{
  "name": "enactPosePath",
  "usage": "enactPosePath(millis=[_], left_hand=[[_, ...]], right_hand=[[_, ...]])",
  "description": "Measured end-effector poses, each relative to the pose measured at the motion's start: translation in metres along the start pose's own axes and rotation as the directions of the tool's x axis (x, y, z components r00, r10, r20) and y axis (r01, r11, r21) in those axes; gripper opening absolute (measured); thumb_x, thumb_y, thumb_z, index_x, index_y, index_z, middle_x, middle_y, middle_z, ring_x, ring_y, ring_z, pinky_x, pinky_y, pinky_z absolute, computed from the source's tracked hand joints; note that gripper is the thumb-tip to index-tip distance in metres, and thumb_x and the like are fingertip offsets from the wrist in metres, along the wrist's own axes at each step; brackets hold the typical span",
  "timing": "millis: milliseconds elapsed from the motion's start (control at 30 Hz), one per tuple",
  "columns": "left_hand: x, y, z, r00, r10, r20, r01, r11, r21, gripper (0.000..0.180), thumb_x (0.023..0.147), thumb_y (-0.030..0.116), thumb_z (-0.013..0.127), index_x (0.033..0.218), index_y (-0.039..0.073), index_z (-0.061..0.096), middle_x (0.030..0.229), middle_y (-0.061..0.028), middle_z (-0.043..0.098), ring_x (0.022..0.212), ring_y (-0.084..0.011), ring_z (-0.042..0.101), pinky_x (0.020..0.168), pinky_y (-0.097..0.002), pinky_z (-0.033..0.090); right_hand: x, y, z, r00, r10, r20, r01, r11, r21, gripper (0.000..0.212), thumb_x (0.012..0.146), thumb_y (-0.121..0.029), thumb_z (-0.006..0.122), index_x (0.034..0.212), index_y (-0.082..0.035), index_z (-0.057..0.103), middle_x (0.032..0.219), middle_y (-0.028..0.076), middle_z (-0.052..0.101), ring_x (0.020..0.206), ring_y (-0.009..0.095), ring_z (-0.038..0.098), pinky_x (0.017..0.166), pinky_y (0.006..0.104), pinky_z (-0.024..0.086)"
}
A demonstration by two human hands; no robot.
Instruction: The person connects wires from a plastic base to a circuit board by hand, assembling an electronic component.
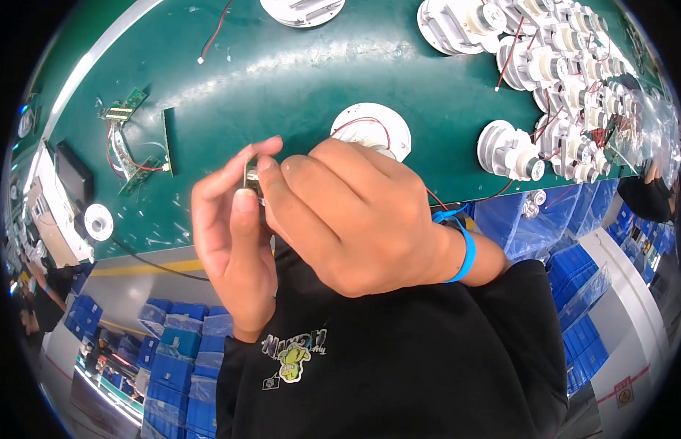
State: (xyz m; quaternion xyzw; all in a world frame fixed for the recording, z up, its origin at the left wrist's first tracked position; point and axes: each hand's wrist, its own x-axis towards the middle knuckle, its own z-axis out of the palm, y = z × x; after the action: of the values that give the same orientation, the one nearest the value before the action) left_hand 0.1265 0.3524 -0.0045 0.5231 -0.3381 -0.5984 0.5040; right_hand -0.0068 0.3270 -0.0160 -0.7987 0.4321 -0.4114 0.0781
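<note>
Small part [252, 175]: thin, mostly covered by fingers; its exact kind cannot be told.
Visible left side: a slim, pale edge.
Visible right side: a small block with a metallic shine.
Pose: seen edge-on, the slim edge running near to far.
Hold: in the left hand [232, 234], thumb at its near end; the right hand [359, 219] has fingertips close against its right side.
Place: above the green table [245, 88], toward the near edge.

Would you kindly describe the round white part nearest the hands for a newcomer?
At the green tabletop, find the right hand with the blue wristband. Just beyond, the round white part with red wire is the only one that hand partly hides.
</note>
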Motion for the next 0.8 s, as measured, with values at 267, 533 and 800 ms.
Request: enactPosePath(millis=[267,533,800], left_hand=[[-0.004,-0.009,0.002,0.978,0.202,-0.048,-0.186,0.953,0.238,0.029,0.099,0.007,0.043,0.124,-0.005,0.052,0.123,-0.0269,0.057,0.108,-0.0238,0.058,0.093,-0.0330,0.045],[-0.006,-0.008,0.019,0.981,0.133,-0.138,-0.100,0.969,0.227,0.038,0.101,0.011,0.040,0.135,-0.005,0.044,0.128,-0.0240,0.055,0.115,-0.0221,0.055,0.096,-0.0325,0.044],[0.014,0.007,0.012,0.990,-0.001,-0.139,0.038,0.964,0.263,0.051,0.098,0.028,0.043,0.142,0.002,0.036,0.113,-0.0158,0.056,0.084,-0.0217,0.063,0.052,-0.0276,0.046]], right_hand=[[-0.002,0.000,0.006,0.998,0.019,-0.065,-0.015,0.998,0.058,0.028,0.064,-0.008,0.068,0.086,0.007,0.064,0.074,0.010,0.057,0.061,0.020,0.056,0.042,0.0259,0.042],[-0.001,0.002,0.004,0.995,0.099,0.014,-0.099,0.994,0.048,0.028,0.065,-0.009,0.068,0.088,0.007,0.064,0.080,0.009,0.060,0.070,0.018,0.057,0.047,0.0254,0.043],[-0.064,0.000,-0.069,0.728,0.621,0.290,-0.543,0.781,-0.308,0.058,0.072,-0.016,0.072,0.125,-0.005,0.053,0.097,0.009,0.060,0.084,0.024,0.059,0.078,0.0369,0.047]])
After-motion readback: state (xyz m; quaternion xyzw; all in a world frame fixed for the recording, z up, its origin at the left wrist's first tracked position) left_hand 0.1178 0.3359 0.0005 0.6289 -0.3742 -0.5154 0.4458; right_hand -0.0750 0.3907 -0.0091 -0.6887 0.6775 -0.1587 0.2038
